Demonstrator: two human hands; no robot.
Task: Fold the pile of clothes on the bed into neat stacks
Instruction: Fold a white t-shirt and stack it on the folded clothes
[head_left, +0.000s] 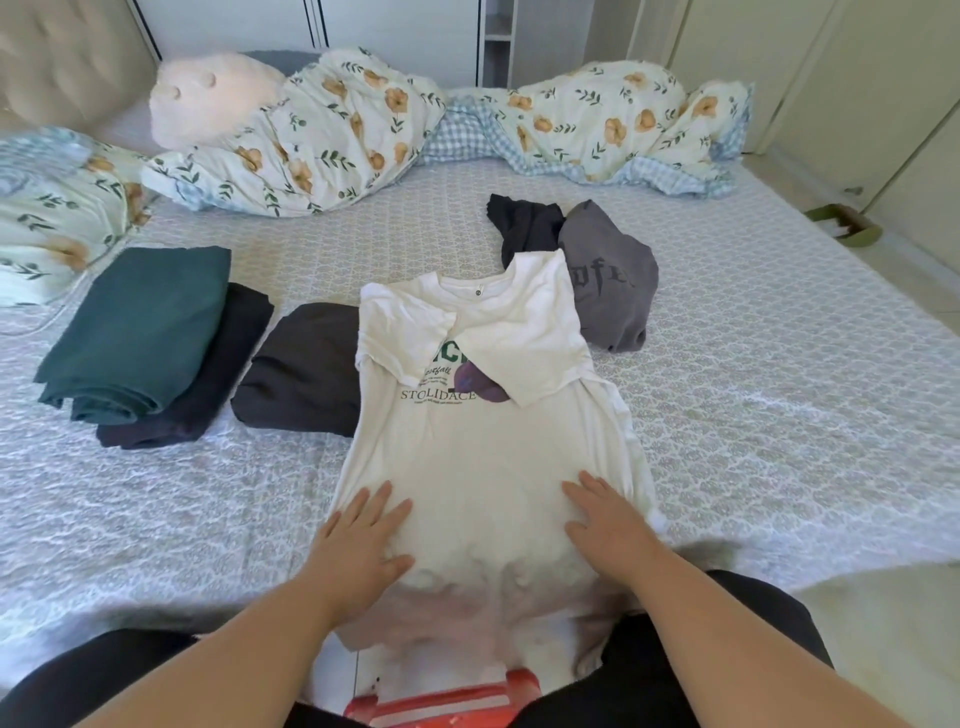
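Head view: a white T-shirt (488, 457) lies flat on the bed (779, 415), right in front of the person, w/ both sleeves already folded in over the chest print. The left hand (363, 540) and right hand (608, 519) rest flat on the lower part of the shirt, fingers (379, 499) straight & a bit spread, pinching nothing. Looks like the smoothing step, mid-fold. Next move prob. needs both hands to take the bottom hem near the body & bring it up to the collar, keeping the sides even. Done piles sit to the left: a green folded piece (140, 332) on a dark one (223, 374), then a black folded piece (306, 364) touching the shirt. Still to do, I think: a gray top (613, 291) & a black garment (524, 223) behind the shirt.
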